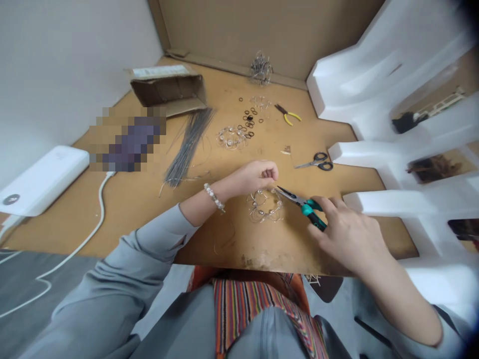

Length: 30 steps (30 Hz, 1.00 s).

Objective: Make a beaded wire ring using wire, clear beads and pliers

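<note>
My right hand (346, 232) grips long-nose pliers (302, 203) with teal and black handles, their jaws pointing left. The jaw tips come close to a ring of bent silver wire with clear beads (264, 212), which lies low over the tabletop. My left hand (264, 175) is curled with thumb and fingers together just above that ring; whatever it pinches is too small or hidden to make out. A beaded bracelet (214, 198) circles my left wrist.
On the wooden table (142, 209) lie a wire bundle (187, 149), another beaded wire ring (231, 137), small dark rings (250, 119), yellow-handled pliers (289, 115) and scissors (318, 162). An open cardboard box (170, 92) stands behind. White foam (359, 155) borders the right; a power bank (45, 179) sits left.
</note>
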Tool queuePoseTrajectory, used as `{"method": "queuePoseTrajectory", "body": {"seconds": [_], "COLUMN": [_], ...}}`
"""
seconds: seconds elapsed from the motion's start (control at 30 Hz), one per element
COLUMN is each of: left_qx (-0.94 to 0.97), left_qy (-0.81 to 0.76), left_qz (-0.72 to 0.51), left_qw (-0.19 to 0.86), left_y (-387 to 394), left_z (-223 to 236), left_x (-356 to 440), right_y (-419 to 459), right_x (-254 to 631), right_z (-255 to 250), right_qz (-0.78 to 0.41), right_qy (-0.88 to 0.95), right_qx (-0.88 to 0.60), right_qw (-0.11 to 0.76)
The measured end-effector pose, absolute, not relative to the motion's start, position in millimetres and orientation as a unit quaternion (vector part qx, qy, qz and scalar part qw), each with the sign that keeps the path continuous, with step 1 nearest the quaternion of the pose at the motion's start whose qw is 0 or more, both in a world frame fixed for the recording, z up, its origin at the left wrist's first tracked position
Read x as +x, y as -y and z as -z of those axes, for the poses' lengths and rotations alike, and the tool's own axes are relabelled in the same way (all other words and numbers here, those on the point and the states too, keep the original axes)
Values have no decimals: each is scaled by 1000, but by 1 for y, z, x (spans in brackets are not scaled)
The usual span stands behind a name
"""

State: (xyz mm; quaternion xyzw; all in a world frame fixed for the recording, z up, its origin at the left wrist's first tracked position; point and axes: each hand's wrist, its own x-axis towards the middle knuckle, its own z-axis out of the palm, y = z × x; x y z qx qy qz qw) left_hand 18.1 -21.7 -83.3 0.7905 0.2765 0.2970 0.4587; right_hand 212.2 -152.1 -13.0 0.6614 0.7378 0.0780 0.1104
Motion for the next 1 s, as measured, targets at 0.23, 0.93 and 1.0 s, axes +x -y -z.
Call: {"method": "queuePoseTrajectory", "body": {"seconds": [0.23,0.93,1.0], "left_qx": [796,789,790], "left_qy": [-311,-377,-376], "left_qz": [-271,-190,-190], "left_qw": [443,446,445], "left_y": [26,36,39], "left_z": [85,85,86], "left_x": [18,13,12], "right_y": [139,120,116], "right_x": [236,218,213], "right_z": [58,68,67], "right_qz": [-57,176,194], "right_qy": [-694,-731,-728], "right_qx": [717,648,651], "right_qw": [28,-122,-97]}}
